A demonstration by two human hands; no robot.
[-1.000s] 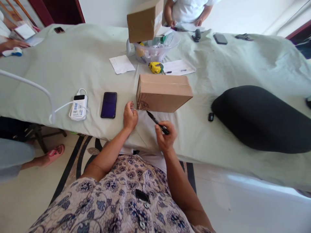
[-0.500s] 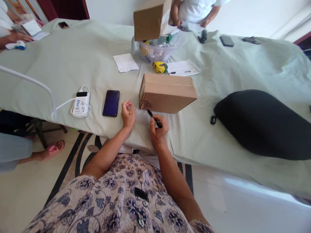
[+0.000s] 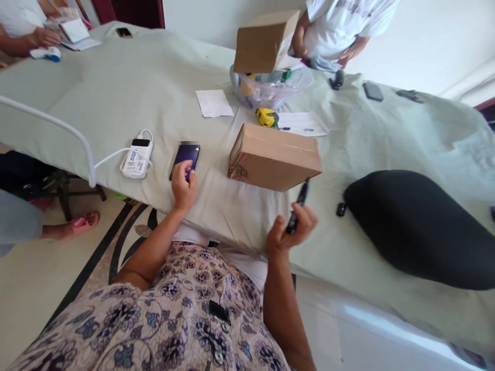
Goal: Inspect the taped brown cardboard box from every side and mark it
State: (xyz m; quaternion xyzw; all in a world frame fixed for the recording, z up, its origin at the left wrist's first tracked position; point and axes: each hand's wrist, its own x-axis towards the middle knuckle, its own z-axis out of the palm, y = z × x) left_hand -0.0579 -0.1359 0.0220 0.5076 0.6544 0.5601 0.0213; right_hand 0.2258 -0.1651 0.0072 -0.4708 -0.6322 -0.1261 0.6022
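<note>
My right hand (image 3: 292,232) is closed round a black marker (image 3: 297,208), whose tip points up and away, close to the lower right corner of a cardboard box (image 3: 276,159). The box lies closed on the cloth, with a dark print at its left end. Over the lower part of a dark phone (image 3: 192,154) is my left hand (image 3: 184,186). Its fingers are apart, somewhat bent, and hold nothing; whether they touch the screen I cannot tell. A small black cap (image 3: 341,209) lies beside a large black cushion-like object (image 3: 421,226) on the right.
A white power bank (image 3: 138,157) with a cable sits left of the phone. Behind the box are a yellow tape measure (image 3: 266,117), papers (image 3: 214,103) and a clear basin (image 3: 257,95) with an open carton (image 3: 257,49) on it. Two people are across the table (image 3: 116,93).
My left hand has moved left from the box onto the phone. My right hand has carried the marker rightward, from the box's left corner to its right one. The camera view has shifted slightly.
</note>
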